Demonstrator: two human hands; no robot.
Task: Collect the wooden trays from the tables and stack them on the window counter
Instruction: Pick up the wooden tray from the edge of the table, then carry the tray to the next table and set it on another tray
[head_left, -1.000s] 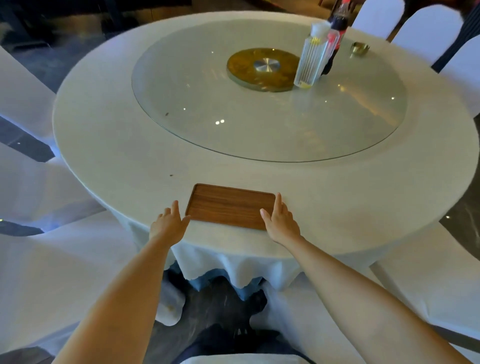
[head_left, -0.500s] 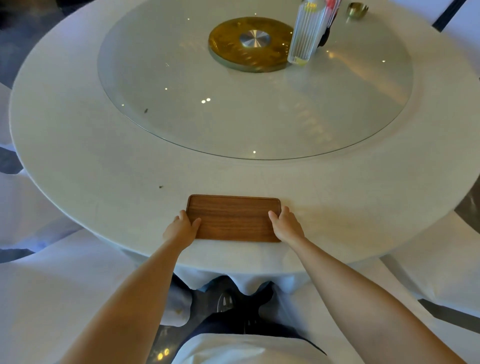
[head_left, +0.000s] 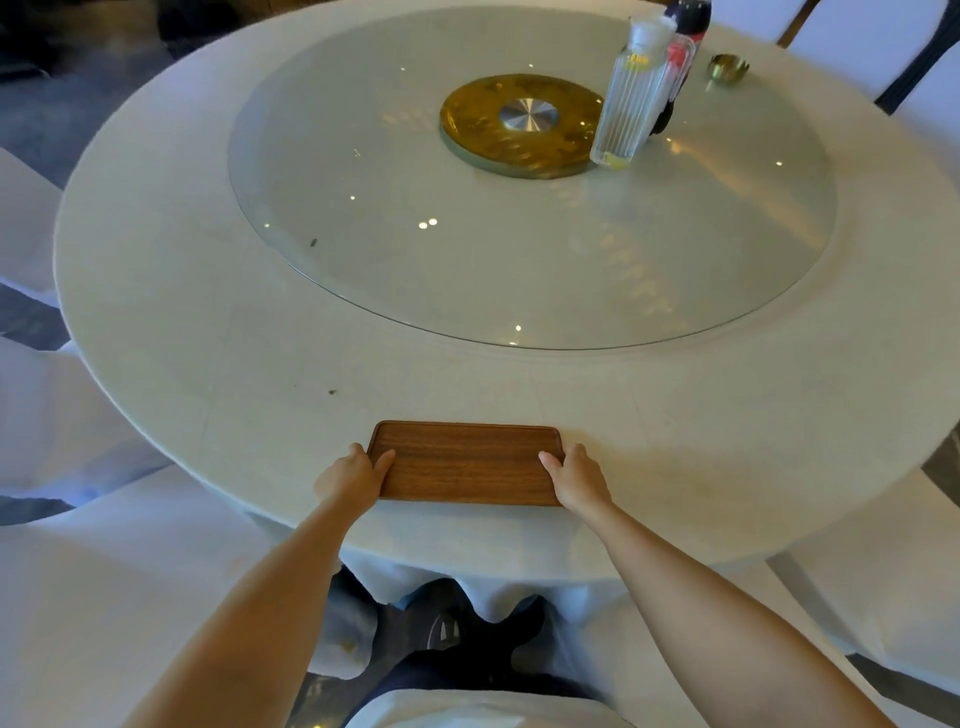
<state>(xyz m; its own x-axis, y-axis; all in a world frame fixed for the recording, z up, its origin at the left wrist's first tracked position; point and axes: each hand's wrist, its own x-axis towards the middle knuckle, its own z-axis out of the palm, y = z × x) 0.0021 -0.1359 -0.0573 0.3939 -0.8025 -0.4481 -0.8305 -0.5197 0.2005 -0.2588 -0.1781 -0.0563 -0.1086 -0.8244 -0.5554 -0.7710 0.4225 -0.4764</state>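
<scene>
A rectangular wooden tray (head_left: 467, 462) lies flat at the near edge of a round table (head_left: 208, 374) covered in a white cloth. My left hand (head_left: 353, 475) grips the tray's left short end, thumb on its top surface. My right hand (head_left: 574, 475) grips the right short end the same way. The fingers under the tray's ends are hidden. The tray still looks level with the tabletop.
A glass turntable (head_left: 363, 208) with a gold hub (head_left: 522, 124) fills the table's middle. A clear ribbed bottle (head_left: 631, 98), a dark soda bottle (head_left: 685, 31) and a small gold dish (head_left: 727, 67) stand at the far right. White-covered chairs (head_left: 67, 415) ring the table.
Both hands went from resting open beside the tray to closing on its two short ends. The view moved in closer over the table.
</scene>
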